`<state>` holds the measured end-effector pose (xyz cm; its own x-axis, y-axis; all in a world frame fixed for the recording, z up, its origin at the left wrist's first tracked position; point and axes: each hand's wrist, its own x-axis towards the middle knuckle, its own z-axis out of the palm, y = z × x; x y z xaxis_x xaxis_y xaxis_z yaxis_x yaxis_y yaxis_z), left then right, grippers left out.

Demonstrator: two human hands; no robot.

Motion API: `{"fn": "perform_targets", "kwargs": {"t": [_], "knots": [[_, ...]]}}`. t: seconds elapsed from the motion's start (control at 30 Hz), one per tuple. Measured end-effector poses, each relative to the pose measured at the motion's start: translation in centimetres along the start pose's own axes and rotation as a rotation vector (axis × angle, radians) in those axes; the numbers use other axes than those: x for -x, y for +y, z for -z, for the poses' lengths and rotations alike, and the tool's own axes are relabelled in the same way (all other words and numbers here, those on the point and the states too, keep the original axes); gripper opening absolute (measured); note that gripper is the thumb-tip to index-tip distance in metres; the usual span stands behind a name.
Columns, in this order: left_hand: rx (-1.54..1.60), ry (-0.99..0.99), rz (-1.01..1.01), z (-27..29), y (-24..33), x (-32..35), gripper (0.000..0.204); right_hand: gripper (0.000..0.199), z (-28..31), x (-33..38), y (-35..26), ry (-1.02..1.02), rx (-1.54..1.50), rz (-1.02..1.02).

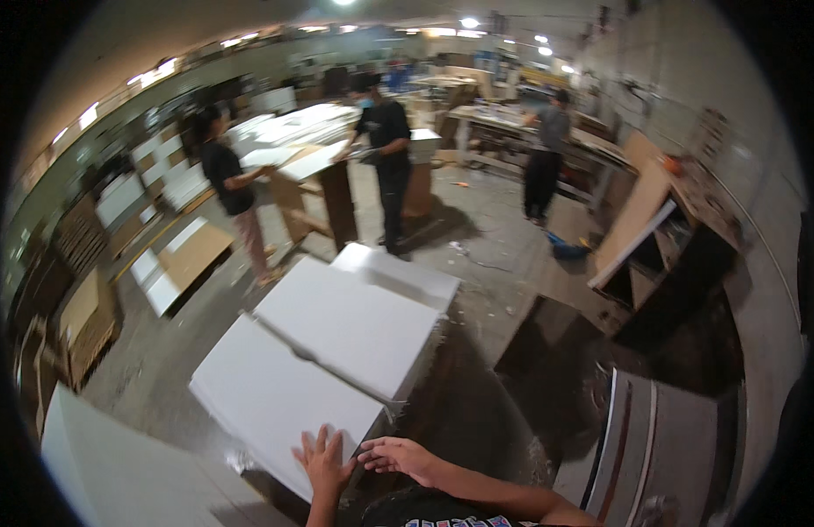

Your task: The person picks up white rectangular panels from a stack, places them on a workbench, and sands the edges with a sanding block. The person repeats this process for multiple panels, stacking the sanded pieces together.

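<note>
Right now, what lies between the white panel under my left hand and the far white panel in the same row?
The middle white panel lies between the near panel and the far panel; the head view shows it.

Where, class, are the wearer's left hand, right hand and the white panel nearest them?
Left hand (325, 463): head view, back of hand.
Right hand (403, 457): head view, middle of hand.
White panel (284, 391): head view, top face.
</note>
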<state>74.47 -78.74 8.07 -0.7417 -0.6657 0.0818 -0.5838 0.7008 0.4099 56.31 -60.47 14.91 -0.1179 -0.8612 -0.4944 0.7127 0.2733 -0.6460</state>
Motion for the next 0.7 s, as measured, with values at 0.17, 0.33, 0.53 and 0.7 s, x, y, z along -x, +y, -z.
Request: {"fn": "perform_targets", "kwargs": {"t": [0.17, 0.33, 0.53, 0.7], "knots": [[0.123, 0.025, -0.079, -0.5, 0.8, -2.7, 0.069, 0.045, 1.6, -1.0, 1.4, 0.039, -0.077, 0.063], [0.458, 0.052, -0.348, -1.7, 6.5, -7.7, 0.041, 0.047, 2.6, -0.1, 3.6, 0.146, -0.158, 0.158], [0.851, -0.172, -0.673, 0.1, 22.9, -9.9, 0.013, 0.043, 7.1, 4.0, 4.3, 0.414, -0.519, 0.504], [0.883, -0.457, -1.133, -1.5, 35.8, -4.4, 0.02, 0.057, 13.5, 9.2, 4.3, 0.303, -0.418, 0.959]]}}
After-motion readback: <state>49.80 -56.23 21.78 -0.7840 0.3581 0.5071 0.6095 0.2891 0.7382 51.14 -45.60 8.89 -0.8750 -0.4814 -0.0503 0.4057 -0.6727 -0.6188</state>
